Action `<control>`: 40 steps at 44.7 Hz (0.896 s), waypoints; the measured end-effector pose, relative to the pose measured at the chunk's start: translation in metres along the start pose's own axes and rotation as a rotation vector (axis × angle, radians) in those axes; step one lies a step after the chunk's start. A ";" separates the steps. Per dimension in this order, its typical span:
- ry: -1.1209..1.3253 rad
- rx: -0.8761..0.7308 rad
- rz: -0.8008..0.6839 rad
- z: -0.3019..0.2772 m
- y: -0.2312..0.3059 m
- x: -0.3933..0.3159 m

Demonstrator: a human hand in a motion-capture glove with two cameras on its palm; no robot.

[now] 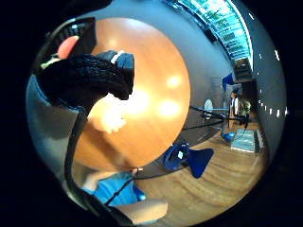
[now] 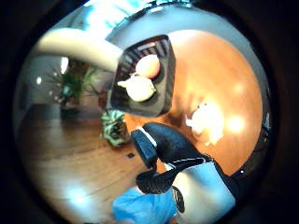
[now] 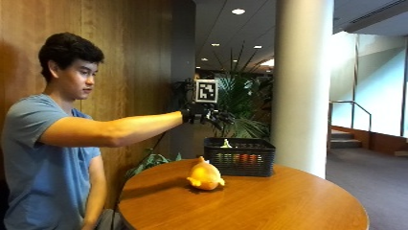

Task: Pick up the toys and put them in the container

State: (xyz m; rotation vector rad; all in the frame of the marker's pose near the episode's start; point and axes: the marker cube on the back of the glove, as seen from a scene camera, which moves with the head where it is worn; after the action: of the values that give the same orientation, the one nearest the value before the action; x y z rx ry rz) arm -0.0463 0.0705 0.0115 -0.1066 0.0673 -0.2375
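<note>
My gloved right hand (image 3: pixel 207 116) hangs in the air above the black mesh basket (image 3: pixel 239 157), fingers relaxed and holding nothing. The basket stands at the far side of the round wooden table (image 3: pixel 267 206). Inside the basket (image 2: pixel 164 88) lie a peach-coloured round toy (image 2: pixel 148 66) and a pale yellow toy (image 2: pixel 138 87). A yellow fish-like toy (image 3: pixel 205 176) sits on the table in front of the basket, apart from it. This yellow toy (image 2: pixel 205 121) also shows in both palm views, lying on the table (image 1: pixel 161 71) well below my gloved fingers (image 1: pixel 90 75).
A thick white pillar (image 3: pixel 303 81) rises just behind the table. Potted plants (image 3: pixel 245 103) stand behind the basket and a wood-panelled wall (image 3: pixel 127 48) runs along the left. Blue chairs (image 1: pixel 189 158) stand on the floor beside the table.
</note>
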 end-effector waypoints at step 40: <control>-0.097 -0.159 -0.137 0.220 0.042 0.005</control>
State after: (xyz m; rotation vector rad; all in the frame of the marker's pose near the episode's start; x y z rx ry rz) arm -0.0147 0.1312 0.2243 -0.2812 -0.0177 -0.3631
